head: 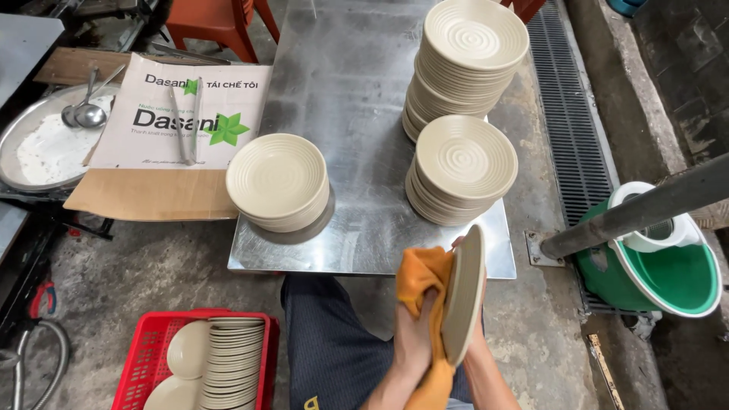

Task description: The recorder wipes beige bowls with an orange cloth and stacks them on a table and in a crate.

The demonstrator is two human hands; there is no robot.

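one cream plate [465, 296] with ring grooves stands on its edge, low in the view, just in front of the near edge of the metal table [342, 83]. the left hand [416, 338] presses an orange cloth [422, 282] against the face of the plate, with the fingers closed on the cloth. the right hand [477, 334] is behind the plate and holds it from the back; only some fingertips and the wrist show. on the table are three piles of the same cream plates: a tall pile [465, 64] at the far side, a lower pile [461, 171] just in front of it, and a short pile [279, 182] at the left near corner. a flattened cardboard box [171, 144] lies beside the table on the left, with a white printed face, dark letters and a green star shape, and metal tongs [186, 125] rest on it. a red crate [152, 353] on the floor, bottom left, holds more plates standing in a row. a green bucket [668, 277] with a white rim stands on the right.
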